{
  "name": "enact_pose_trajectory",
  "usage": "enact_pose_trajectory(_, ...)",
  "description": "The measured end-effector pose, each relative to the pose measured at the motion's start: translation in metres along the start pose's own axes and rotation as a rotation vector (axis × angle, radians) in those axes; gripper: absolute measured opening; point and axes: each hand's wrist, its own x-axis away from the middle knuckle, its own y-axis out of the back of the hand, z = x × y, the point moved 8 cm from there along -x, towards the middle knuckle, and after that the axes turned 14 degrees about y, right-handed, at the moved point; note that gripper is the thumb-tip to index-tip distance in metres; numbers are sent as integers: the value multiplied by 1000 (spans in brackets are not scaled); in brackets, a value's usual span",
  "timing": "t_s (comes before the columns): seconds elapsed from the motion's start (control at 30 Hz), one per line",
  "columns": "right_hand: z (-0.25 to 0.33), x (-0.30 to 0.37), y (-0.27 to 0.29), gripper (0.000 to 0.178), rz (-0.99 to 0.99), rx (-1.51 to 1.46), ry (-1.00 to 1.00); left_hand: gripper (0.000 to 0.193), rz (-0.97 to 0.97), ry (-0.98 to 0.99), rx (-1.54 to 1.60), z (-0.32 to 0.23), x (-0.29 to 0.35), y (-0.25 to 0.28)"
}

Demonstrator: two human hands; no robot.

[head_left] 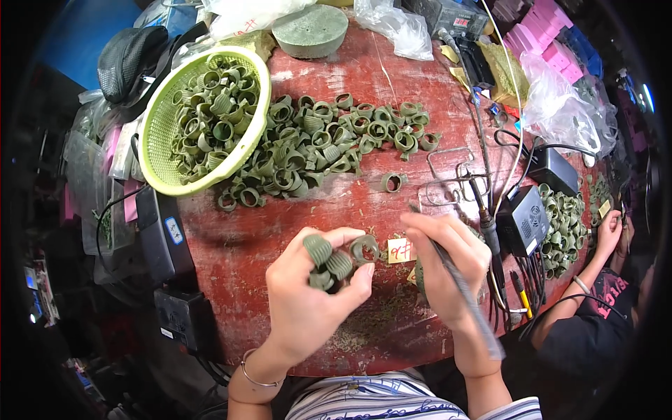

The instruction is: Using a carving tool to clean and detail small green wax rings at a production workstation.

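My left hand (301, 297) is closed around several ribbed green rings (339, 265). One more green ring (365, 248) is pinched between its thumb and forefinger, facing my right hand. My right hand (451, 262) grips a long, grey, file-like tool (467, 294); its wide end is blurred and slants down past the wrist. The tool's narrow tip is a short way from the pinched ring, apart from it. Beyond both hands a heap of green rings (308, 150) spreads over the red table (280, 217), with a single ring (393, 183) to its right.
A yellow-green basket (157, 150) of rings stands at the far left, near a round green block (310, 31). A paper note (401, 250) lies between my hands. On the right are a soldering-iron-like tool (488, 227), black boxes (523, 220), cables, more rings (562, 227) and another person's arm (595, 262).
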Motion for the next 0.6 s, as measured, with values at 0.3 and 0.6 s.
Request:
enact_pose_trajectory(0.3, -20, -11, -36, 20, 251, 442, 55, 30, 544, 538, 1187, 43, -6, -34)
enact_pose_trajectory(0.6, -21, -5, -44, 15, 368, 485, -30, 14, 451, 607, 1121, 60, -2, -35)
